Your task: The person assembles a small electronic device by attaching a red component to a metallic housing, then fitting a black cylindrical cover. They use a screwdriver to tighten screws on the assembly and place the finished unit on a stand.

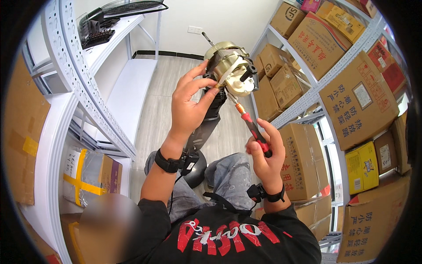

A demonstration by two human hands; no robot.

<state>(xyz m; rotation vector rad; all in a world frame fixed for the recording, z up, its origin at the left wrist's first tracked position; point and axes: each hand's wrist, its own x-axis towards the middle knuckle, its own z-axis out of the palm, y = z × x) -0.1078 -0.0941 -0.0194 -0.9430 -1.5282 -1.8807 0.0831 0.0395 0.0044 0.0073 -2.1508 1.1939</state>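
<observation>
An electric fan motor [232,66], metallic with a pale gear housing and a thin shaft at its far end, sits on top of a black fan stand [205,132]. My left hand [189,103] is closed against the motor's left side. Its thumb and index finger pinch at the lower edge beside a pale strip; any small part between them is hidden. In my right hand [269,154] is a red-and-black screwdriver [254,131], gripped by the handle's end. The blade slants up and left to the underside of the motor, close to my left fingertips; its exact contact point is unclear.
White metal shelving [127,94] stands on the left, with a black fan grille [127,8] and dark parts on top. Cardboard boxes [320,44] fill the right-hand racks. A taped carton [90,176] lies low at left. My knees flank the stand's base [195,169].
</observation>
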